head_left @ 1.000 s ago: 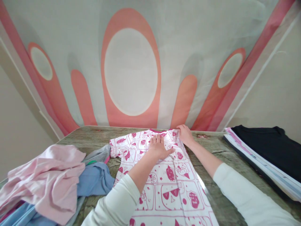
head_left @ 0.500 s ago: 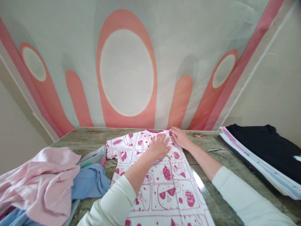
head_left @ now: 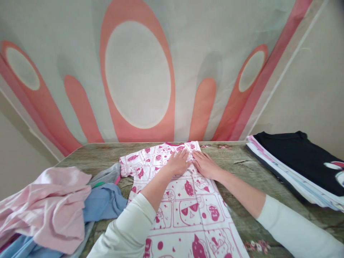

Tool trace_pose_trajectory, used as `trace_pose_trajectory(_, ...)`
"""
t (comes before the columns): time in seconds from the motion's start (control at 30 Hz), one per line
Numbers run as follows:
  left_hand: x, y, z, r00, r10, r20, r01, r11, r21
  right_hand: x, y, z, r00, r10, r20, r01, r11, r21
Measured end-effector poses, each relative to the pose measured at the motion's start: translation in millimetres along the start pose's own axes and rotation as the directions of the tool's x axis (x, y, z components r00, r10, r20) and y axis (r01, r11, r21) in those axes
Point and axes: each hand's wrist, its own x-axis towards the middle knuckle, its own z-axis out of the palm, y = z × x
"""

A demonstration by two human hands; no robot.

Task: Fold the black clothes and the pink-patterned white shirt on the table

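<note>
A white shirt [head_left: 174,200] with a magenta cartoon print lies spread on the table, its magenta-edged collar at the far edge. Its left sleeve sticks out to the side, while the right side is folded inward along a lengthwise crease. My left hand [head_left: 178,163] rests flat on the upper chest of the shirt, fingers spread. Close beside it, my right hand [head_left: 205,164] lies flat on the folded right part, fingers stretched toward the left hand. Neither hand grips the cloth.
A loose heap of clothes with a pink garment [head_left: 53,204] and a blue garment [head_left: 104,202] lies at the left. At the right stands a stack of folded clothes topped by a black shirt [head_left: 298,154]. Behind the wood-patterned table [head_left: 236,172] hangs a printed backdrop [head_left: 185,43].
My right hand has moved from the shirt's far right shoulder toward me and lies flat on the folded side. My left hand stays on the chest. The view has shifted slightly.
</note>
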Motion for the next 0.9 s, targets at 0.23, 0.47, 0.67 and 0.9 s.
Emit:
trace_pose_trajectory(0.23,1,0,-3,1.000,0.023,0.015,-0.023,1.000,0.001,-55,-5,-18,0.995,0.099,-0.017,-0.099,0.994,-0.046)
trace_pose_trajectory(0.47,-1,0,-6,1.000,0.029,0.005,-0.029,1.000,0.003,-97,-41,-33,0.981,-0.171,0.096,0.164,0.984,0.076)
trace_pose_trajectory(0.67,0,0,-6,0.999,0.024,0.021,-0.023,1.000,-0.015,-146,-45,-39,0.977,-0.177,0.117,0.167,0.982,0.088)
trace_pose_trajectory(0.9,1,1,-8,0.999,0.017,0.033,-0.017,1.000,-0.003,-185,-58,-48,0.981,-0.140,0.134,0.121,0.983,0.140)
